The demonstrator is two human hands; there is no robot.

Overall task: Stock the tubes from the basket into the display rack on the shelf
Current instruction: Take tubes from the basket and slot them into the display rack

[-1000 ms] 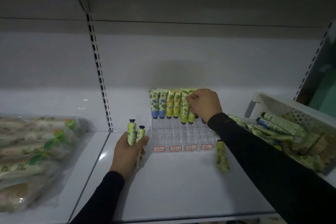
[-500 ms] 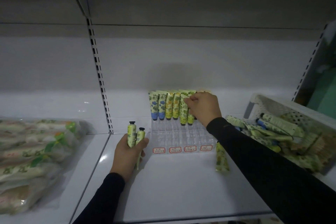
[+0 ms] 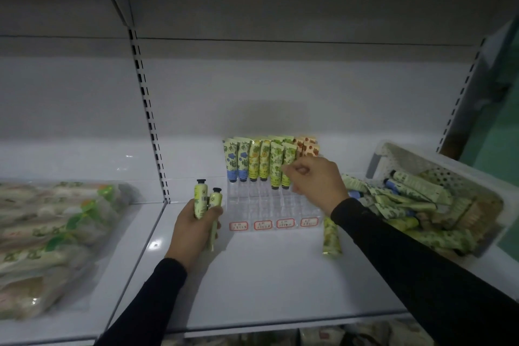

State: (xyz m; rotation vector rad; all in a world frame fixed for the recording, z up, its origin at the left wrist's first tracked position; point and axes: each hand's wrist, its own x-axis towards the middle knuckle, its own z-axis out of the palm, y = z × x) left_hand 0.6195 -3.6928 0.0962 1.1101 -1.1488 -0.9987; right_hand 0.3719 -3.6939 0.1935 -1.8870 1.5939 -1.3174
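The left hand [image 3: 193, 226] grips two green tubes [image 3: 206, 199] cap-up beside the clear display rack [image 3: 273, 205] — a ready supply, likely, for the free slots. The right hand [image 3: 314, 180] hovers at the rack's back rows, its fingers [image 3: 289, 170] curled in a narrow pinch with nothing visible between them. More tubes fill the basket [image 3: 398, 154] at right; one stray tube [image 3: 331, 236] lies on the shelf [image 3: 266, 275].

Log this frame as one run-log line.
left hand: holds two tubes | right hand: curled, empty, at rack | basket: tubes left
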